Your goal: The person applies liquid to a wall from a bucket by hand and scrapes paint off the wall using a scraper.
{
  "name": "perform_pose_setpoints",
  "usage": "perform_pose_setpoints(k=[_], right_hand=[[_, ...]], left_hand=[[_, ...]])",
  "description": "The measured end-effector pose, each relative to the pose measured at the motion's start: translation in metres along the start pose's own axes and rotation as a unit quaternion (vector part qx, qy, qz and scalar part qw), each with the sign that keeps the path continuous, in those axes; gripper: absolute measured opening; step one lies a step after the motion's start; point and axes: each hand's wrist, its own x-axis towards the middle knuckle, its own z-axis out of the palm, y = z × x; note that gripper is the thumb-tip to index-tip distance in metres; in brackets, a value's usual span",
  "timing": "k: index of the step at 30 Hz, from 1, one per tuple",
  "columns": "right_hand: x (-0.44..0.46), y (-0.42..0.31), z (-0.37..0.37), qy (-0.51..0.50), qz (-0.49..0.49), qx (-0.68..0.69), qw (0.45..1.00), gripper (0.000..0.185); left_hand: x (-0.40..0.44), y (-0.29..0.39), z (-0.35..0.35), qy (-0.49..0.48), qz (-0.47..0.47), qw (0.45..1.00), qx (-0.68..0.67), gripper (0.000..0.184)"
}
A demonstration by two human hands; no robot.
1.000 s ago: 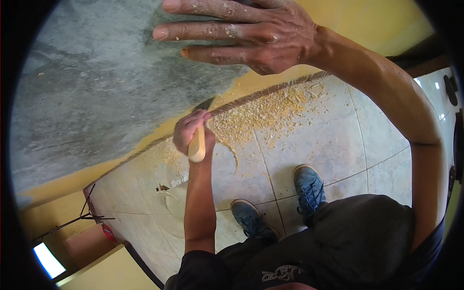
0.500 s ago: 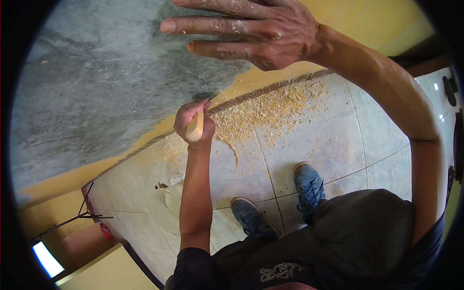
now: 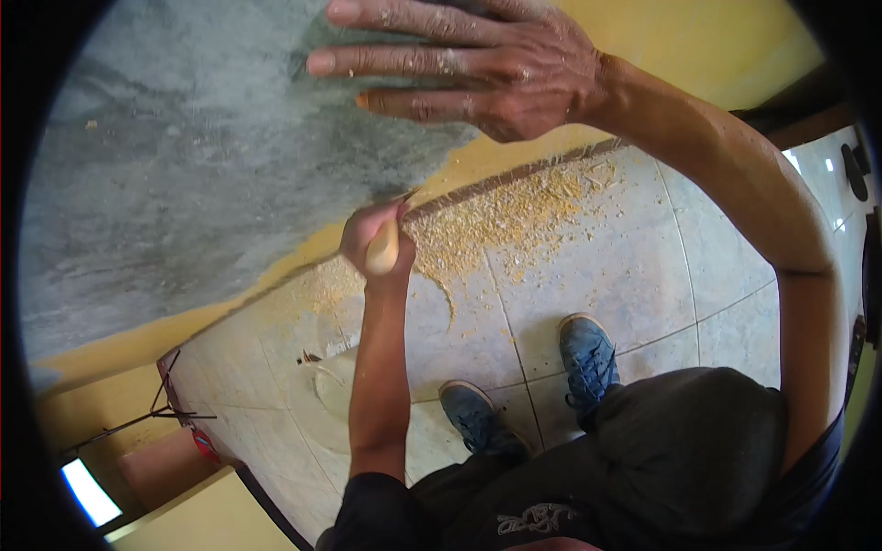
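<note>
My left hand [image 3: 377, 241] is closed around a wooden-handled scraper [image 3: 383, 246]. Its pale handle end points up at me, and the thin dark tip beyond my fist meets the low part of the wall [image 3: 184, 184]. Most of the blade is hidden. That wall is bare grey in a broad patch, with yellow paint left along its lower edge. Higher up, my right hand [image 3: 496, 73] is spread with fingers pointing left over the grey patch, dusted with pale flecks. Its thumb is hidden. Paint chips [image 3: 514, 220] lie heaped on the floor along the wall's base.
Tiled floor [image 3: 634, 275] runs under my blue shoes [image 3: 588, 363]. A pale round object [image 3: 333, 386] is partly behind my left forearm. A black tripod-like stand [image 3: 170, 409] and a bright screen [image 3: 92, 491] are at the lower left. Dark footwear [image 3: 854, 174] lies far right.
My left hand with the scraper has shifted slightly right along the wall's lower edge. My right hand stays spread, a little lower in view.
</note>
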Motion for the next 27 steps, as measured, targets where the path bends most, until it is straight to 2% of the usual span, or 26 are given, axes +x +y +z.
perform_pose_setpoints(k=[1,2,3,4,5,6,7,9,10,11,13,14,15,17,18,19,21,22,23,24,25,27], right_hand=[[-0.002,0.004,0.002,0.001,0.004,-0.004,1.0,0.034],[-0.005,0.005,0.008,0.05,-0.015,0.004,0.999,0.034],[-0.006,0.008,0.017,0.099,-0.035,0.015,0.994,0.034],[0.011,0.019,0.064,0.33,-0.089,-0.027,0.94,0.034],[0.01,0.014,0.063,0.331,-0.092,-0.022,0.939,0.034],[0.005,0.011,0.058,0.29,-0.076,-0.026,0.954,0.034],[0.002,0.011,0.054,0.247,-0.059,-0.037,0.967,0.033],[0.003,0.013,0.055,0.246,-0.055,-0.017,0.968,0.032],[0.004,0.019,0.055,0.256,-0.066,-0.029,0.964,0.031],[0.004,0.017,0.056,0.267,-0.076,-0.032,0.96,0.031],[0.007,0.009,0.054,0.266,-0.073,-0.023,0.961,0.031],[0.008,0.012,0.05,0.264,-0.07,-0.029,0.961,0.031],[0.001,0.012,0.045,0.264,-0.069,-0.036,0.961,0.031],[-0.004,0.004,0.02,0.103,-0.025,0.009,0.994,0.032],[0.004,0.015,0.054,0.27,-0.071,-0.059,0.958,0.033],[0.003,0.011,0.051,0.27,-0.074,-0.054,0.959,0.033],[0.0,0.01,0.041,0.212,-0.065,-0.04,0.974,0.035],[0.01,0.01,0.05,0.286,-0.064,-0.054,0.955,0.036],[0.011,0.015,0.054,0.286,-0.061,-0.056,0.955,0.036],[0.01,0.017,0.057,0.292,-0.072,-0.036,0.953,0.036],[0.009,0.014,0.059,0.297,-0.084,-0.009,0.951,0.036],[0.012,0.012,0.055,0.289,-0.088,-0.017,0.953,0.036]], left_hand=[[0.002,0.006,-0.003,0.045,0.024,0.999,0.005,0.022],[-0.002,0.008,-0.002,0.112,0.004,0.992,-0.066,0.031],[-0.003,0.01,-0.003,0.117,-0.004,0.991,-0.071,0.035],[-0.008,0.0,-0.004,0.047,-0.011,0.999,-0.021,0.034],[-0.01,-0.01,-0.005,-0.021,-0.015,0.999,0.032,0.033],[-0.012,-0.017,-0.003,-0.003,-0.061,0.996,-0.06,0.033],[-0.005,-0.013,-0.003,0.0,-0.053,0.997,-0.059,0.033],[0.0,0.009,-0.005,0.085,0.054,0.995,-0.012,0.034],[-0.011,0.004,0.002,0.141,-0.001,0.988,-0.07,0.032],[-0.02,-0.003,0.004,0.139,-0.007,0.988,-0.07,0.032],[-0.018,-0.015,0.004,-0.02,-0.036,0.998,0.044,0.028],[-0.007,-0.004,-0.002,-0.015,0.041,0.995,0.087,0.026],[-0.012,-0.005,0.001,0.063,0.021,0.998,0.022,0.026],[-0.006,0.009,-0.001,0.133,0.011,0.991,-0.015,0.027],[-0.011,-0.004,-0.001,0.099,0.022,0.995,0.011,0.027],[-0.009,-0.005,-0.001,0.022,0.019,0.996,0.083,0.028],[-0.003,-0.003,-0.002,0.01,-0.008,1.0,0.028,0.026],[-0.002,0.0,0.0,0.045,0.012,0.998,0.041,0.024],[-0.004,0.004,0.0,0.075,0.029,0.995,0.052,0.023],[-0.013,0.0,0.001,0.083,-0.016,0.995,0.057,0.021],[-0.018,-0.01,0.001,0.023,-0.018,0.997,0.074,0.023],[-0.019,-0.017,-0.001,0.003,-0.014,1.0,0.023,0.025]])
